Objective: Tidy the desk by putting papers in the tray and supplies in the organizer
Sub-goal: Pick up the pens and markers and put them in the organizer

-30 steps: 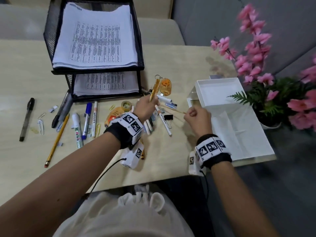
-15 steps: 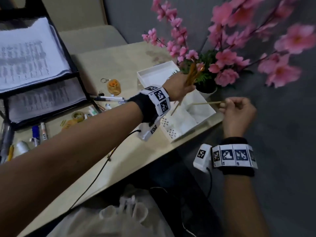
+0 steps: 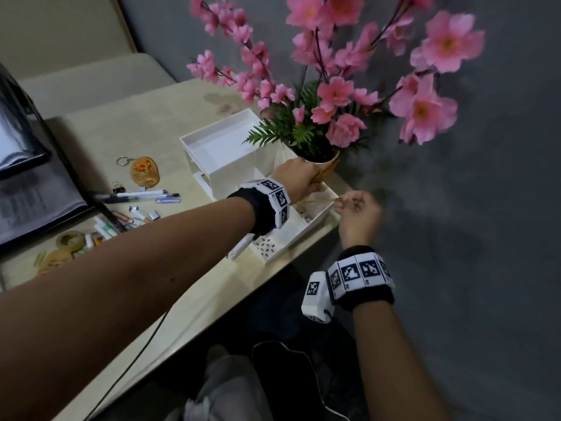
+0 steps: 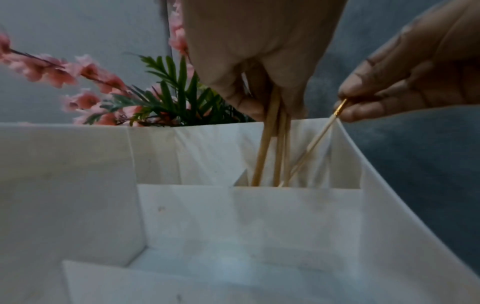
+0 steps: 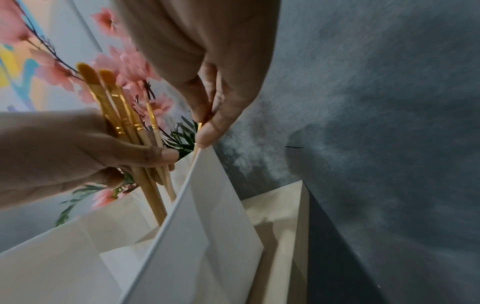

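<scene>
My left hand (image 3: 309,181) grips a bundle of wooden paintbrushes (image 5: 124,115) with orange bristles pointing up. Their lower ends stand inside a corner compartment of the white organizer (image 3: 230,165) at the desk's right edge. My right hand (image 3: 346,202) pinches one thin brush (image 4: 311,144) by its gold ferrule. This brush leans over the organizer's rim, its lower end in the same compartment beside the bundle (image 4: 270,144). The left wrist view shows the organizer (image 4: 233,216) with otherwise bare compartments. The compartment floor is hidden.
A pot of pink flowers (image 3: 318,141) stands right behind the organizer, touching distance from my left hand. Pens (image 3: 136,196), an orange keychain (image 3: 145,171), clips and tape (image 3: 71,240) lie on the desk. The black paper tray (image 3: 24,141) is far left.
Both hands carried the brushes from the desk's middle rightward to the organizer and lowered them into its corner compartment. The view swung right with them.
</scene>
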The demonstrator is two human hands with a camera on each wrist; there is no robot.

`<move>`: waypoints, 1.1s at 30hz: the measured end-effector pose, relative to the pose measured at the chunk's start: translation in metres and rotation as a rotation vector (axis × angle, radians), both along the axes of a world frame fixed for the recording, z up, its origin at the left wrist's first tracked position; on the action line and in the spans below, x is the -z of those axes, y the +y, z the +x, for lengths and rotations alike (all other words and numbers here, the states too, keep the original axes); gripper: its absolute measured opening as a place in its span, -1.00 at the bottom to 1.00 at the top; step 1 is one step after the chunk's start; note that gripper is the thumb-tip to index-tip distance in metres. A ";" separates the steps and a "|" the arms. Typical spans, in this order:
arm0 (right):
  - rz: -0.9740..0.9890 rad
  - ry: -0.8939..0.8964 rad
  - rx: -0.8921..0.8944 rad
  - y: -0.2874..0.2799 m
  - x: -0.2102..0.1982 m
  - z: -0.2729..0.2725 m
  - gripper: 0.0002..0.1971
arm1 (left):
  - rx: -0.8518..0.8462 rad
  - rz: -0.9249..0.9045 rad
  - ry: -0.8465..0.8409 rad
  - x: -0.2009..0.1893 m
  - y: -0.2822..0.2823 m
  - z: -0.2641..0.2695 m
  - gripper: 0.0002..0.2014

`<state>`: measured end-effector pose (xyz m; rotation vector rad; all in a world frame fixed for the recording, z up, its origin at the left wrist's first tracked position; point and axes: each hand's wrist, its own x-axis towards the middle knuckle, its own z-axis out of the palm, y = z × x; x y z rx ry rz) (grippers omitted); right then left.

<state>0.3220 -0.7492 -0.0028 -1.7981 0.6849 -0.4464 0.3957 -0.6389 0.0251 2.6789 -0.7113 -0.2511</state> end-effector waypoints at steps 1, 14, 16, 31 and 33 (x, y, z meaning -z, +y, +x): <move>0.030 -0.002 -0.022 0.000 -0.001 0.002 -0.58 | 0.024 0.042 0.034 0.003 0.000 0.001 -0.65; -0.264 -0.172 0.136 0.055 -0.031 -0.013 -0.58 | -0.111 -0.341 0.127 -0.005 0.070 -0.009 -0.63; -0.339 -0.235 0.063 0.088 -0.036 -0.018 -0.63 | -0.252 -0.411 0.110 -0.004 0.106 -0.019 -0.71; -0.824 0.261 -1.059 0.275 0.055 0.090 -0.68 | -1.420 -1.253 0.437 0.050 0.335 -0.133 -0.71; -0.867 0.281 -1.070 0.284 0.062 0.100 -0.69 | -1.487 -1.383 0.468 0.054 0.342 -0.141 -0.75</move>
